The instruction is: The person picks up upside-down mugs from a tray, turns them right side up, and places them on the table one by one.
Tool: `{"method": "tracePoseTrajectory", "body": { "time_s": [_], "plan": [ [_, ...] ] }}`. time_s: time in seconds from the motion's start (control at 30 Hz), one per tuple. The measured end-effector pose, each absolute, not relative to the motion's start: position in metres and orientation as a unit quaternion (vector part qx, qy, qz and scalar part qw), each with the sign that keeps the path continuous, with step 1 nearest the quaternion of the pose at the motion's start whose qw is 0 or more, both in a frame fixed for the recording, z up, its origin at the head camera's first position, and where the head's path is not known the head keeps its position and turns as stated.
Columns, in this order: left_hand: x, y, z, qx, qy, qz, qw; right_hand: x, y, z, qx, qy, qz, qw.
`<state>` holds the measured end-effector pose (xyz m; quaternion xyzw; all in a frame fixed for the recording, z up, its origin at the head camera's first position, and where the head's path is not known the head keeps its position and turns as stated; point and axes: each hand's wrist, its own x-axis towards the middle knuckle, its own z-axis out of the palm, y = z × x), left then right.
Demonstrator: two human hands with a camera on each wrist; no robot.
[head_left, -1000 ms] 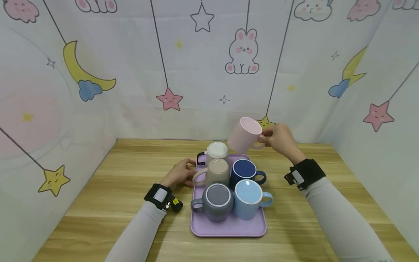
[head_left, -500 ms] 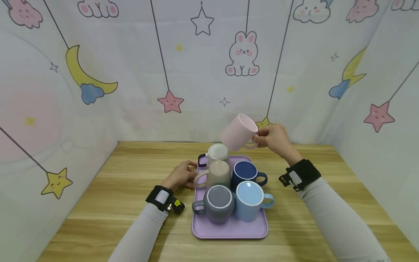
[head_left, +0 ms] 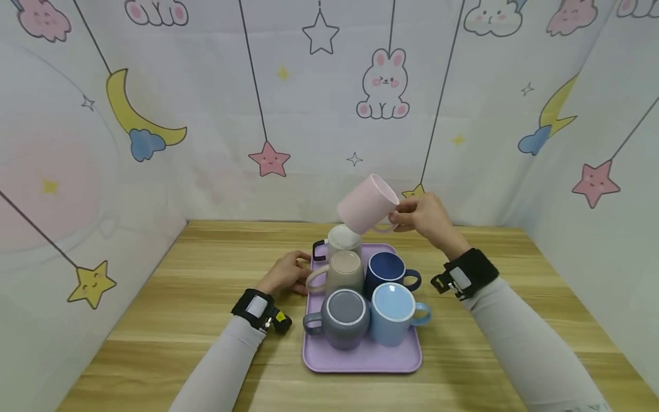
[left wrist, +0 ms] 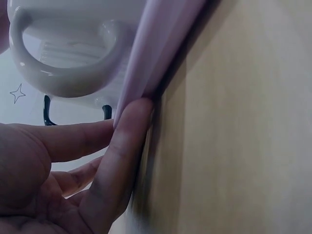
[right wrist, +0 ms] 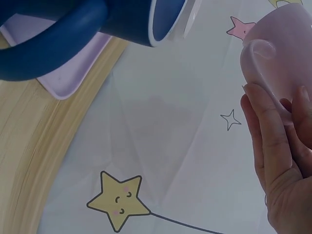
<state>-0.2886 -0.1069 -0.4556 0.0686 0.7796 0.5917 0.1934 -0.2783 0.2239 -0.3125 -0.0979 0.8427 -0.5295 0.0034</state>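
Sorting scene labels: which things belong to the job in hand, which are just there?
Job:
- pink mug, held by right hand
- tray, edge pinched by left hand
- on it: white mug, beige mug, navy mug, grey mug, light blue mug

Just there:
- table
- backdrop
- wristbands

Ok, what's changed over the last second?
The right hand has carried the pink mug leftward and slightly up, tipping its mouth further right. Nothing was visibly grasped or released. Unchanged: the left hand touching the edge of the tray; the white mug, beige mug, navy mug, gray mug and light blue mug on it.
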Motion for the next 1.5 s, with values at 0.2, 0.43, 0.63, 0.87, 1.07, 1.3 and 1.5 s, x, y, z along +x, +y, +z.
{"method": "tracePoseTrajectory", "body": {
  "time_s": [0.2, 0.43, 0.63, 0.87, 1.07, 1.3, 1.5],
  "plan": [
    [-0.290, -0.108, -0.455, 0.058, 0.782, 0.589, 0.195, -0.279, 0.218, -0.313, -0.107, 0.838, -0.536, 0.009],
    [-0.289, -0.110, -0.451, 0.060, 0.787, 0.581, 0.197, -0.279, 0.212, -0.313, -0.115, 0.826, -0.551, 0.017],
    [-0.289, -0.112, -0.446, 0.060, 0.791, 0.574, 0.202, -0.280, 0.209, -0.312, -0.115, 0.821, -0.559, 0.018],
    [-0.292, -0.120, -0.435, 0.074, 0.821, 0.545, 0.155, -0.281, 0.203, -0.311, -0.117, 0.806, -0.580, 0.012],
    [-0.293, -0.129, -0.419, 0.086, 0.836, 0.537, 0.076, -0.283, 0.199, -0.315, -0.118, 0.792, -0.599, 0.010],
    [-0.291, -0.121, -0.408, 0.140, 0.819, 0.555, 0.045, -0.286, 0.191, -0.322, -0.129, 0.776, -0.617, 0.014],
    [-0.297, -0.106, -0.398, 0.183, 0.811, 0.552, 0.068, -0.285, 0.192, -0.324, -0.127, 0.780, -0.612, 0.005]
  ]
}}
